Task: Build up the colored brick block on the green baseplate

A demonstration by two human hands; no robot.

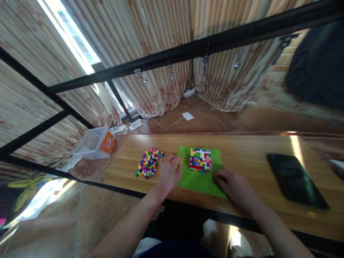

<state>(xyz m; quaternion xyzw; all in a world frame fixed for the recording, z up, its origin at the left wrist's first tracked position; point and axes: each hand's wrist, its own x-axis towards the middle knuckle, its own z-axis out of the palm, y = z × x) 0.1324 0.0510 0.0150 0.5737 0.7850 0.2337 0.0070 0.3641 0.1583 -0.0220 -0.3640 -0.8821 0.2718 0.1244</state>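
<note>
— Where is the left hand [169, 172]?

— On the wooden table [247, 150], at the left edge of the green plate [199, 182], just right of the heap of loose bricks [149, 163]. Its fingers are bent, and a small yellow brick [179, 163] shows at their tips. I cannot tell whether the hand pinches it or only touches it.

— And the right hand [233, 184]?

— It lies palm down on the plate's near right corner, fingers loose and grasping nothing.

— What is on the plate?

— A square patch of bricks [200, 159] in many colours, pressed flat onto its far half, between the two hands and a little beyond them.

— Anything else on the table?

— A dark phone [295, 179] lies face up, well to the right. A clear plastic box [95, 143] with an orange label sits off the left end.
</note>
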